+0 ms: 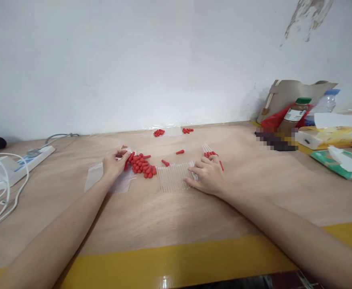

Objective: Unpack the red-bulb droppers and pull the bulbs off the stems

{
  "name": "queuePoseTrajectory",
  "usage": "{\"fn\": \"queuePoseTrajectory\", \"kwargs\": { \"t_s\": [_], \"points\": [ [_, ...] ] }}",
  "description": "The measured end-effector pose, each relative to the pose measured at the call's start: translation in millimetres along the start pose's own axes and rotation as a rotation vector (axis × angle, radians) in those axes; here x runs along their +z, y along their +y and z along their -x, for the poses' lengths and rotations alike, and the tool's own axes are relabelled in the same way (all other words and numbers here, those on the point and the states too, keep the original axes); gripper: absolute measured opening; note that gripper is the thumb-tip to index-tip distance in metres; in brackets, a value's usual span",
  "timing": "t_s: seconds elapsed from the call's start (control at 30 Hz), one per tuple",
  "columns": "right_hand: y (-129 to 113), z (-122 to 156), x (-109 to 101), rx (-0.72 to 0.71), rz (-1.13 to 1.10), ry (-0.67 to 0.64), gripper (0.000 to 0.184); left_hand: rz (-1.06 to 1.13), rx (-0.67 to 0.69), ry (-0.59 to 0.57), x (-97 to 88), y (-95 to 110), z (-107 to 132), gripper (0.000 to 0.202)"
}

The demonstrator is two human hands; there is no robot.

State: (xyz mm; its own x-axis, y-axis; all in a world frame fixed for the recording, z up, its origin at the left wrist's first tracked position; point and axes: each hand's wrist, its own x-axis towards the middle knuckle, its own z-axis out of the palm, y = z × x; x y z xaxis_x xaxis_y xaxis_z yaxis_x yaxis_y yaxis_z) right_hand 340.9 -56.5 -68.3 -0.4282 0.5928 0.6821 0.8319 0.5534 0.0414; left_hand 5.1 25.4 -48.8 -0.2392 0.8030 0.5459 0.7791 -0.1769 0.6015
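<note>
A pile of small red rubber caps [142, 164] lies on the wooden table [169, 224]. My left hand [114, 162] rests at the pile's left edge, fingers curled in a pinch on a red cap, over a clear plastic bag [95, 174]. A row of clear thin tubes [174, 176] lies side by side to the right of the pile. My right hand [207, 173] lies on the row's right end, fingers bent and pressing on the tubes. More tubes with red caps [209, 151] lie just behind that hand.
Loose red caps [180, 152] and two small groups near clear bags [169, 131] lie further back. A power strip with white cables [28, 158] is at left. A bottle [294, 113], paper bag, tissue packs [329, 136] crowd the right. Yellow tape edges the table front.
</note>
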Motion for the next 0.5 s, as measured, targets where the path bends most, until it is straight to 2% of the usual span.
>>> {"fn": "queuePoseTrajectory", "kwargs": {
  "t_s": [0.13,0.23,0.33,0.43,0.5],
  "points": [
    [-2.7,-0.5,-4.6,-0.004,-0.019,-0.058,0.042,0.011,-0.004,0.021,1.3,-3.2,-0.9,0.031],
    [-5.0,-0.8,-7.2,-0.010,-0.013,-0.090,0.043,-0.011,0.003,0.158,-0.7,-0.4,0.5,0.030],
    [-7.1,-2.1,-8.8,-0.002,-0.035,-0.100,0.046,-0.096,0.076,0.319,-3.6,8.9,7.5,0.025],
    [-0.6,-6.6,-11.8,0.123,-0.093,-0.052,0.041,-0.162,0.155,0.376,-6.7,24.7,22.5,0.021],
    [13.6,-10.2,-14.7,0.309,-0.094,0.001,0.032,-0.186,0.236,0.367,-8.2,36.8,35.0,0.020]
  ]
}}
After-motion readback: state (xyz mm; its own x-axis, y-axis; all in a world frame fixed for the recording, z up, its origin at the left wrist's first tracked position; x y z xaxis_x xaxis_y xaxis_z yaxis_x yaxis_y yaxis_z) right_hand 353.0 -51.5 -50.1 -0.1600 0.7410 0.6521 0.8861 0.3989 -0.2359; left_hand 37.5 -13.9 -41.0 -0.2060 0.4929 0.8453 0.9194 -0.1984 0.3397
